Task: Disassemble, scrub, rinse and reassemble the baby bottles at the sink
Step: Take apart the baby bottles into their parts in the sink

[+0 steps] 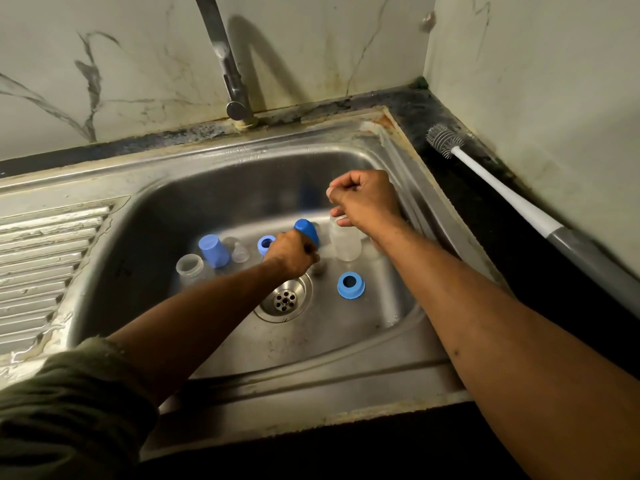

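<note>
Your baby-bottle parts are all down in the steel sink, spread along the far side of the basin behind the drain. A clear bottle body stands upright just below your right hand, whose fingers are curled and seem to pinch something small and clear at their tips; what it is, you cannot tell from here. Your left hand grips a dark blue cap, which tilts up out of your fist. Just left of that hand sits a blue ring collar, then a clear nipple, a light blue cap lying tilted, and a second clear bottle with its open mouth toward you. Another blue ring collar lies flat to the right of the drain. The tap rises behind the basin, and a bottle brush with a white handle lies on the dark counter to the right, well apart from the parts.
</note>
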